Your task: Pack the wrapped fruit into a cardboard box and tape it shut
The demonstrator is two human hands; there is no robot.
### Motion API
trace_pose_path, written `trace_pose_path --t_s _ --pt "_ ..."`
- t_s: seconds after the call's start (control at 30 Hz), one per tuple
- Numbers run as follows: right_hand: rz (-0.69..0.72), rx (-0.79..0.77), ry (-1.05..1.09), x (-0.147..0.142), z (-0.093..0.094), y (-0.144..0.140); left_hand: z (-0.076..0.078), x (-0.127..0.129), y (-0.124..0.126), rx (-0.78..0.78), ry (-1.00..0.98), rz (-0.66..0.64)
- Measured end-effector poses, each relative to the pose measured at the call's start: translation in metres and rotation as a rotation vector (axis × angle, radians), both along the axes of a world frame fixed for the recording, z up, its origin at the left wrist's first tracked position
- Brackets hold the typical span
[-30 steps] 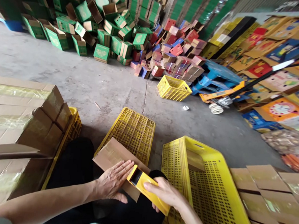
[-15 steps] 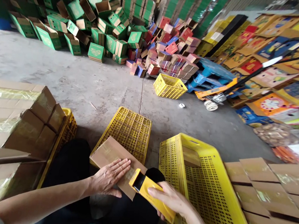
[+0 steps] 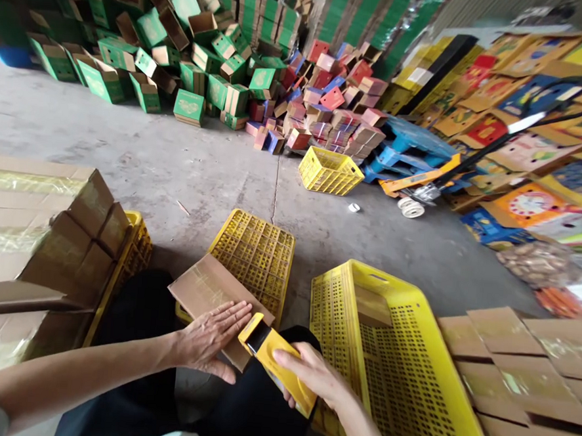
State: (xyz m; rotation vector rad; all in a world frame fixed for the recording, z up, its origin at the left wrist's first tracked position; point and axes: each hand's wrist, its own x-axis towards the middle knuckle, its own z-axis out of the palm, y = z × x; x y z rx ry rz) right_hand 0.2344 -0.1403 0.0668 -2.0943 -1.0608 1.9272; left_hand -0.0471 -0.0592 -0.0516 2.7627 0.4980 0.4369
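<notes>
A flat brown cardboard box (image 3: 203,278) lies tilted across my lap, its far side over an upturned yellow crate. A strip of tape shows along its top. My left hand (image 3: 214,338) rests flat on the box, fingers stretched out and thumb spread. My right hand (image 3: 311,374) is wrapped round a long yellow hand-held tool (image 3: 270,348) with a dark slot at its front end. That end is at the box's near right edge, close to my left fingertips; whether it touches the box I cannot tell.
The upturned yellow crate (image 3: 257,242) stands ahead. On the right, a yellow crate (image 3: 413,357) holds a small carton (image 3: 372,305), beside taped cartons (image 3: 518,370). More taped cartons (image 3: 72,250) are stacked left. Green boxes (image 3: 189,106), a small yellow crate (image 3: 330,171) and a pallet jack (image 3: 421,180) stand farther off.
The cardboard box has shifted slightly left and up. My right hand has moved left with the yellow tool, while my left hand stays flat on the box.
</notes>
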Motion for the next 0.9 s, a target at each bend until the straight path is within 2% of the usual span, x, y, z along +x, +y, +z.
trace_pose_path --t_s 0.27,0.47,0.67,0.8,0.9 --pt "0.023 -0.014 0.005 0.002 0.0 0.0 -0.01 0.005 -0.004 0.008 0.015 0.005" --pt "0.005 -0.006 -0.021 0.02 0.005 -0.02 -0.015 0.004 -0.004 0.006 0.044 -0.002" --pt "-0.04 -0.004 -0.01 0.026 0.004 -0.032 -0.013 0.003 -0.007 0.007 0.052 0.004" --pt "-0.05 0.016 -0.008 0.023 0.003 -0.033 -0.01 0.013 -0.017 0.026 0.02 0.016" --pt "-0.063 0.043 0.0 0.022 0.005 -0.035 -0.01 0.022 -0.023 0.03 0.021 -0.03"
